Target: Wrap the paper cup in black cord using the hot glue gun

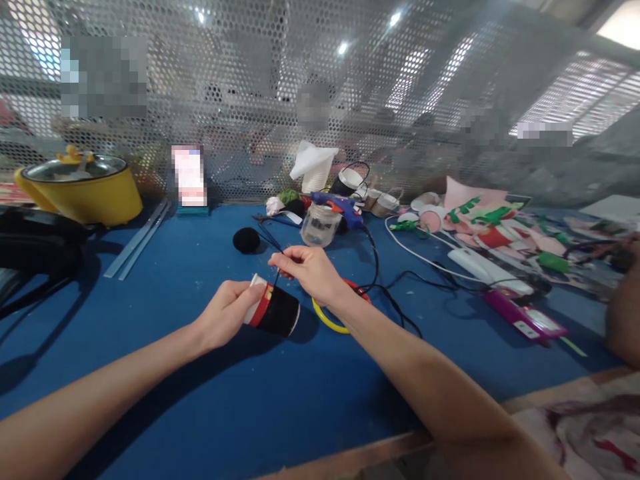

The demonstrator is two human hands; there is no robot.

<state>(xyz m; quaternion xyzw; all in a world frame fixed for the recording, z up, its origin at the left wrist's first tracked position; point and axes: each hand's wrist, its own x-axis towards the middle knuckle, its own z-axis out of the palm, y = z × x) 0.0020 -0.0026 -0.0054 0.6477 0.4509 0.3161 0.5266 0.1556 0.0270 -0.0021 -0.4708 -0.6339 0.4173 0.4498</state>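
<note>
My left hand (227,310) is closed around the white end of a paper cup (280,312), which lies tilted on its side in the air above the table. Black yarn covers much of the cup, with a red band and a small gold piece near my thumb. Just above the cup, my right hand (307,267) pinches a strand of black yarn (277,279) that runs down to it. A ball of black yarn (247,241) rests on the table beyond my hands.
A glue gun (340,205) leans by a clear plastic jar (320,227). Under my right forearm lies a yellow and red ring (330,325). To the right are a purple power strip (525,317), cables and paper scraps. A yellow pot (85,193) and a lit phone (190,177) stand left.
</note>
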